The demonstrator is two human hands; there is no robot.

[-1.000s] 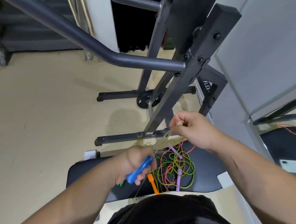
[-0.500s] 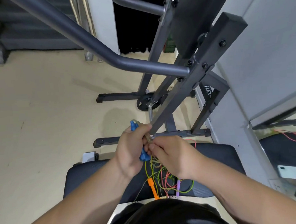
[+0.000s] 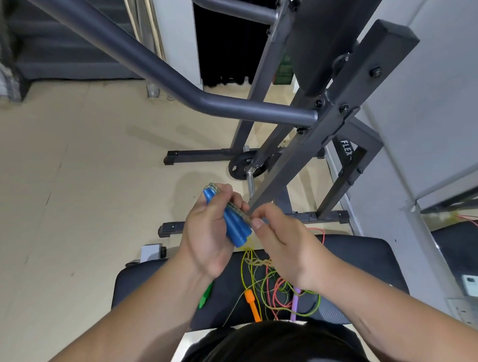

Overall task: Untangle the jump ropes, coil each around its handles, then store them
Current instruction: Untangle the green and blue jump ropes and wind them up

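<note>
A home gym: steel rack [image 3: 301, 160], weight plate [image 3: 241, 168], padded bench [image 3: 357, 254].

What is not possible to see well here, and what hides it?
Head view: green handle, mostly under the left forearm.
Head view: purple handle, top end behind the right wrist.
Head view: whether the right hand pinches anything beside the blue handles; too small, thumb covers it.
Head view: tangled ropes, which cord joins which handle; overlapping, too thin.
</note>
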